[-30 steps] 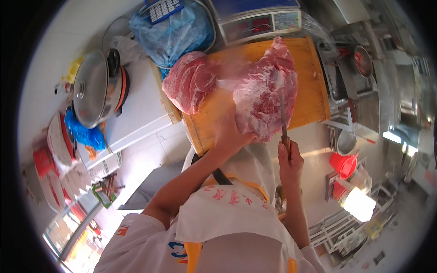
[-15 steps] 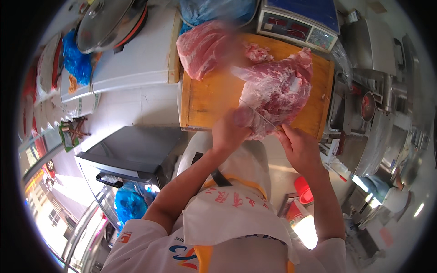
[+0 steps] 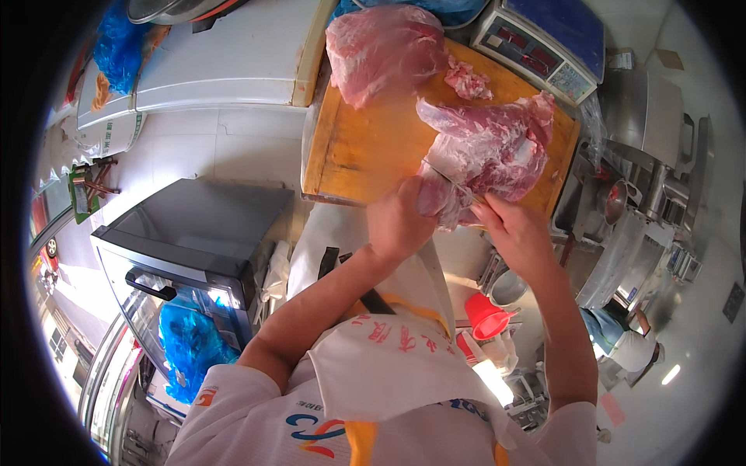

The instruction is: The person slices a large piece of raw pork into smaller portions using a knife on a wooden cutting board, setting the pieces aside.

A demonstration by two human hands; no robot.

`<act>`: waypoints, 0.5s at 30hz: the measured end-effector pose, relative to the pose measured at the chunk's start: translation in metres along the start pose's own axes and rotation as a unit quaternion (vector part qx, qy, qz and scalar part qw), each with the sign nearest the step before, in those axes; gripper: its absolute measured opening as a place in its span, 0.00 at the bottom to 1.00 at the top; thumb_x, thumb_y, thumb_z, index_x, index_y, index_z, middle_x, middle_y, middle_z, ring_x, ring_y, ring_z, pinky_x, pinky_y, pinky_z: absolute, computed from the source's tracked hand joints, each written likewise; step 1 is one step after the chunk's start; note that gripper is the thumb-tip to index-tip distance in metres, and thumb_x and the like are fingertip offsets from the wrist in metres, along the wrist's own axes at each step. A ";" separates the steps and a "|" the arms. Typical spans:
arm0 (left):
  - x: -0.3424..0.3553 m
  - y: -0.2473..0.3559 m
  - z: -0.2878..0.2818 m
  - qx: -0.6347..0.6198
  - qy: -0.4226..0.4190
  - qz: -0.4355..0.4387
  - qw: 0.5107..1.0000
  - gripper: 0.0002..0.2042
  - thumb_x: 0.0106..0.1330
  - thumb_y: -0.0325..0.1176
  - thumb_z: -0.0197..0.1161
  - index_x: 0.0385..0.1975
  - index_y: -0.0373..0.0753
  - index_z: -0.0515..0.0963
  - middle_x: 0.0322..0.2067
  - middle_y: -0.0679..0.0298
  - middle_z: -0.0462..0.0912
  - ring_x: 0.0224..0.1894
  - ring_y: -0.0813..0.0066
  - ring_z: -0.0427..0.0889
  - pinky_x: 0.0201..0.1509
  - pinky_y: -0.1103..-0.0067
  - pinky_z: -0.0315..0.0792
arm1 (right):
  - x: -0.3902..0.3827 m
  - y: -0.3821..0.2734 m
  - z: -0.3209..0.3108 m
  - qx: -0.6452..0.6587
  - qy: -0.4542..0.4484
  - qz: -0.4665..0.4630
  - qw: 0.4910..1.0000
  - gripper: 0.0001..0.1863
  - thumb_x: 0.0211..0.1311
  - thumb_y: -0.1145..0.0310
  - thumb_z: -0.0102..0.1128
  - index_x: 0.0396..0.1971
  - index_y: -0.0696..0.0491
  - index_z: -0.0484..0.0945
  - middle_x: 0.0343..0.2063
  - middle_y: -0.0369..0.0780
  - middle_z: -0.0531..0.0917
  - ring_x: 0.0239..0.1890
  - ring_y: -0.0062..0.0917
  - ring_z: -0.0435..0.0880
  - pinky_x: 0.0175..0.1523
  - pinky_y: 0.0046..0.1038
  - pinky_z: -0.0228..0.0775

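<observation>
A large cut of raw meat (image 3: 505, 147) lies on the right side of the wooden cutting board (image 3: 350, 155), its near end at the board's front edge. My left hand (image 3: 400, 221) is closed on the near left end of this meat. In my right hand (image 3: 513, 233), closed at the near right side, is a knife (image 3: 447, 177). Its thin blade points to the far left across the meat, and my fingers hide most of the handle. Farther off on the board sit a second big piece of raw meat (image 3: 385, 50) and a small heap of trimmings (image 3: 468, 80).
Beyond the board's right corner stands a blue-topped scale (image 3: 536, 46). A white chest (image 3: 225, 58) is at the far left, with a dark oven-like cabinet (image 3: 194, 233) nearer. Below right are a red plastic scoop (image 3: 486, 314) and a person (image 3: 622, 342). Metal pans and ware line the right.
The view has shifted and turned slightly, so the board looks tilted. Both hands keep their hold, and the knife blade still lies across the near end of the meat.
</observation>
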State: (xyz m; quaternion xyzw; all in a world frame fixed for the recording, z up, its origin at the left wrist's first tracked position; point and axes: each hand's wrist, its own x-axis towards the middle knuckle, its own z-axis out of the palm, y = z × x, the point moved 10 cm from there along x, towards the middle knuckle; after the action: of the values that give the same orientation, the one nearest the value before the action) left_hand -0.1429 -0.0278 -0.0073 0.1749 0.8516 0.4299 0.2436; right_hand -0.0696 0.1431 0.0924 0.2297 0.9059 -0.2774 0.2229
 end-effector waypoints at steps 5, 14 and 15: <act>0.003 -0.002 -0.008 -0.015 0.014 0.015 1.000 0.29 0.44 0.30 0.81 0.52 0.44 0.86 0.41 0.57 0.90 0.43 0.47 0.89 0.45 0.60 0.82 | -0.020 0.010 -0.008 0.047 0.052 -0.013 0.997 0.14 0.79 0.61 0.66 0.49 0.58 0.85 0.29 0.55 0.82 0.31 0.53 0.82 0.37 0.43 0.73; 0.003 0.000 -0.014 -0.007 0.036 0.063 0.997 0.27 0.44 0.29 0.82 0.50 0.43 0.87 0.38 0.58 0.90 0.42 0.50 0.89 0.44 0.63 0.83 | -0.009 0.012 -0.003 0.042 0.077 -0.011 0.996 0.12 0.79 0.63 0.65 0.49 0.57 0.84 0.29 0.53 0.84 0.33 0.52 0.85 0.38 0.45 0.74; 0.004 0.000 -0.015 -0.012 0.039 0.061 0.997 0.27 0.45 0.29 0.82 0.50 0.43 0.87 0.39 0.58 0.90 0.42 0.50 0.90 0.44 0.63 0.83 | -0.016 0.021 -0.003 0.053 0.086 -0.003 0.995 0.13 0.79 0.63 0.64 0.50 0.58 0.85 0.29 0.52 0.84 0.32 0.50 0.85 0.38 0.43 0.74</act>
State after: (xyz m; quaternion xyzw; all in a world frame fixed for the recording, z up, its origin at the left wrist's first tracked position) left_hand -0.1545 -0.0357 -0.0005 0.2067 0.8431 0.4606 0.1853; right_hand -0.0462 0.1560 0.0949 0.2614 0.9064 -0.3050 0.1306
